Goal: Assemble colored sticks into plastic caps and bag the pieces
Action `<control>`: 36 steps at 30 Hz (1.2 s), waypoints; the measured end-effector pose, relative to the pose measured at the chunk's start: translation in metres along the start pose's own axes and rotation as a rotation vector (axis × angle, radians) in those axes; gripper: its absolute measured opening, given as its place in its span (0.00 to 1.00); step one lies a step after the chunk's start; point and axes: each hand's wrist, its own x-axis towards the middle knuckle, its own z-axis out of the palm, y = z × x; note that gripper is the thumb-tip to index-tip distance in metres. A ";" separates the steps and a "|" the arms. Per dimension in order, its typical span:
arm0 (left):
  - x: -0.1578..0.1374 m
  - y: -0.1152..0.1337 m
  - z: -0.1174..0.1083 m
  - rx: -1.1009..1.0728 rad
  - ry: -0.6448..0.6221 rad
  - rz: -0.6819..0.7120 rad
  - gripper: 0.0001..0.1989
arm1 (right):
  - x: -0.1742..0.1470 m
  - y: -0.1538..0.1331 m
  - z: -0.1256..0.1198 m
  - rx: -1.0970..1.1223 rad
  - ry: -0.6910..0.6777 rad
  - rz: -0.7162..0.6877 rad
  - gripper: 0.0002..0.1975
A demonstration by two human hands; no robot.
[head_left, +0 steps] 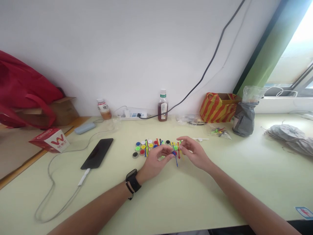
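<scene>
Two bare hands over one bench (207, 199). Left hand (172, 153): thumb and index nearly together on the blue arrow (176, 160), at its middle; arrow stands out between both hands, at the near edge of the parts cluster. Right hand (179, 143): fingers curled, thumb close to index, beside a red arrow (179, 153); can't tell if it grips anything. Counts: at least twelve round discs (135, 155) (blue, white, green, yellow, black, red), exact total hidden by hands; thin coloured arrows (146, 148) lie among them, too bunched to count. Two bottles: one squat with orange-brown contents (105, 111), one taller and dark (163, 107). One each: phone (97, 154), power strip (134, 115), striped bag (217, 109). Materials: discs and arrows look like smooth plastic, arrows slim with pointed heads; grey bag (244, 119) soft and creased. Labels: red-white carton (50, 140) reads a red "W" with characters below; squat bottle's wrap shows large Chinese characters; taller bottle has a green neck band, small text unreadable.
</scene>
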 end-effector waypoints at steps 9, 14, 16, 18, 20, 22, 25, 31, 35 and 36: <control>0.006 -0.004 -0.003 -0.149 0.131 -0.084 0.11 | -0.004 -0.004 0.000 -0.020 -0.128 0.025 0.21; 0.006 -0.006 -0.003 -0.141 0.147 -0.071 0.12 | -0.003 -0.005 0.003 0.028 -0.165 0.074 0.22; 0.005 -0.006 -0.002 -0.135 0.129 -0.061 0.12 | -0.003 -0.003 0.005 0.086 -0.117 0.059 0.22; 0.005 -0.005 -0.002 -0.129 0.121 -0.061 0.12 | -0.004 -0.001 0.005 0.098 -0.069 0.041 0.33; 0.005 -0.005 -0.002 -0.125 0.126 -0.067 0.12 | -0.005 0.000 0.004 0.035 -0.066 0.027 0.26; 0.005 -0.004 -0.002 -0.125 0.147 -0.072 0.12 | -0.005 -0.001 0.002 -0.025 -0.121 0.042 0.24; 0.005 -0.003 -0.002 -0.121 0.157 -0.070 0.12 | -0.004 -0.003 0.001 -0.015 -0.163 0.076 0.31; 0.004 -0.003 -0.002 -0.128 0.132 -0.053 0.11 | -0.005 -0.006 0.004 0.057 -0.113 0.041 0.24; 0.004 -0.003 -0.002 -0.119 0.129 -0.053 0.12 | -0.007 -0.006 0.004 -0.042 -0.169 0.016 0.28; 0.004 -0.004 -0.002 -0.119 0.126 -0.052 0.12 | -0.007 -0.006 0.004 -0.064 -0.190 0.008 0.27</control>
